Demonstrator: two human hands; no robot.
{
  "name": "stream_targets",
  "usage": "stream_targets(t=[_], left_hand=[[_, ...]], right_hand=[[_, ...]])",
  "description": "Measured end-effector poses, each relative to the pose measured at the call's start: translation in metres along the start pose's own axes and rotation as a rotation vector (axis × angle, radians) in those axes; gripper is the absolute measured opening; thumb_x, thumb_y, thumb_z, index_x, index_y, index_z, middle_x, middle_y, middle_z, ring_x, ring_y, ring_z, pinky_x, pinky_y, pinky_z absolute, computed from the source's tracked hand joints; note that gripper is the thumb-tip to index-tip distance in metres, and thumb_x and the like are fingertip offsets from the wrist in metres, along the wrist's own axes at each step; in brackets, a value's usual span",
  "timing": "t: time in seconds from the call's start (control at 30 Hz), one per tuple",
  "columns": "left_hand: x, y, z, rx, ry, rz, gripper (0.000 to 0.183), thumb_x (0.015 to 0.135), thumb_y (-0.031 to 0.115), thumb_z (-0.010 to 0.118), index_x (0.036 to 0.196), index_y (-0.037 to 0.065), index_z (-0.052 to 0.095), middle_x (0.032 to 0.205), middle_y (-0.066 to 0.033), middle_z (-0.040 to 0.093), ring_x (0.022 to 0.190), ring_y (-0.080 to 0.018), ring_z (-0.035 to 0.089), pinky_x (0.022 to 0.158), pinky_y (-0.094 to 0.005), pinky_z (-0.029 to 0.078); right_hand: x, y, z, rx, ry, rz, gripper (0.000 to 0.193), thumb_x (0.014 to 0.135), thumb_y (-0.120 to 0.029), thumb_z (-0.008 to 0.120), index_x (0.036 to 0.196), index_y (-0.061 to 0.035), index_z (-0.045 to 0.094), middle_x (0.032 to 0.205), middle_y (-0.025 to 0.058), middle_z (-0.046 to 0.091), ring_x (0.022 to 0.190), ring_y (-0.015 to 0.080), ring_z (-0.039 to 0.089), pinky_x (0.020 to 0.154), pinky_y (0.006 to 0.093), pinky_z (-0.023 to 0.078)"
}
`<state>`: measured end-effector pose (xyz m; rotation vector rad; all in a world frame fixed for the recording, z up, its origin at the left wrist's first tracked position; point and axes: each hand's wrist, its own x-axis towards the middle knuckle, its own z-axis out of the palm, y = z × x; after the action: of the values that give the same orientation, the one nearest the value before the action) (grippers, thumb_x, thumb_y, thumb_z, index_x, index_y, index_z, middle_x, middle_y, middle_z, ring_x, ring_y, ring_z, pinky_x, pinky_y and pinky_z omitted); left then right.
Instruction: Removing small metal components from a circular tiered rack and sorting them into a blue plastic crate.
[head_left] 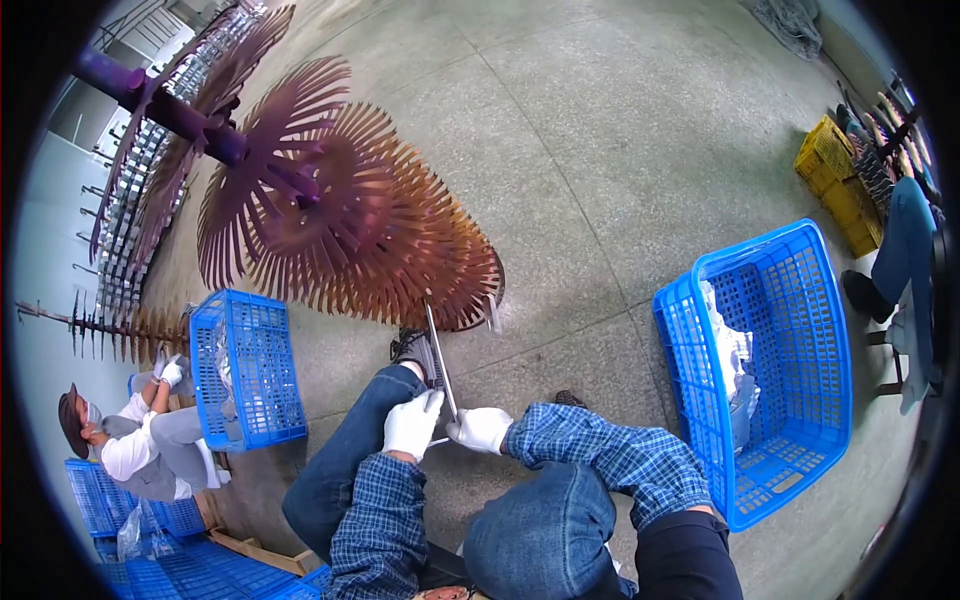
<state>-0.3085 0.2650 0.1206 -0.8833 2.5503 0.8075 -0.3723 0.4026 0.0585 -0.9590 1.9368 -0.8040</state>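
Both my hands wear white gloves. My left hand (412, 423) and my right hand (481, 428) close together on the near end of a long thin metal strip (437, 360). The strip points away from me, its far end at the rim of a rack of brown spoked fan-shaped discs (380, 240) mounted on a purple shaft (160, 105). My jeans-clad knees lie below the hands, and a dark shoe (410, 347) sits beside the strip.
A blue plastic crate (790, 380) with white wrapped items stands at right. Another blue crate (250, 370) stands at left, next to a seated person in white (140, 440). Yellow crates (840, 180) and another person's leg are far right. More blue crates lie lower left.
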Motion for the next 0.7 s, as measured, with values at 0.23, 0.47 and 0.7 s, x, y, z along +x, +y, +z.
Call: stream_targets(t=[0.23,0.47,0.7], left_hand=[[0.01,0.014,-0.009,-0.521,-0.154,-0.355,0.041,0.09,0.04,0.05,0.11,0.006,0.062,0.085,-0.0101,0.065,0.063,-0.0243,0.06,0.055,-0.0311,0.048],[0.087,-0.035,0.002,-1.865,-0.339,-0.191,0.035,0.09,0.036,0.052,0.115,0.012,0.054,0.116,-0.0112,0.055,0.094,-0.0274,0.056,0.08,-0.0414,0.048],[0.149,0.012,0.006,-2.017,-0.094,-0.188,0.021,0.092,0.025,0.045,0.1,0.01,0.056,0.101,-0.0069,0.061,0.093,-0.0272,0.056,0.086,-0.0408,0.046]], right_hand=[[-0.004,0.003,-0.009,-0.057,0.007,0.057,0.043,0.085,-0.04,0.038,0.088,-0.0034,0.06,0.075,0.0192,0.065,0.07,0.0389,0.063,0.064,0.0443,0.05],[-0.008,0.009,-0.012,-0.035,-0.01,0.091,0.042,0.085,-0.04,0.04,0.089,-0.0038,0.061,0.075,0.0189,0.065,0.071,0.0387,0.063,0.065,0.0443,0.05],[-0.007,0.021,-0.008,-0.013,-0.01,0.106,0.04,0.084,-0.039,0.042,0.089,-0.0043,0.061,0.074,0.0184,0.065,0.07,0.0382,0.064,0.064,0.0434,0.051]])
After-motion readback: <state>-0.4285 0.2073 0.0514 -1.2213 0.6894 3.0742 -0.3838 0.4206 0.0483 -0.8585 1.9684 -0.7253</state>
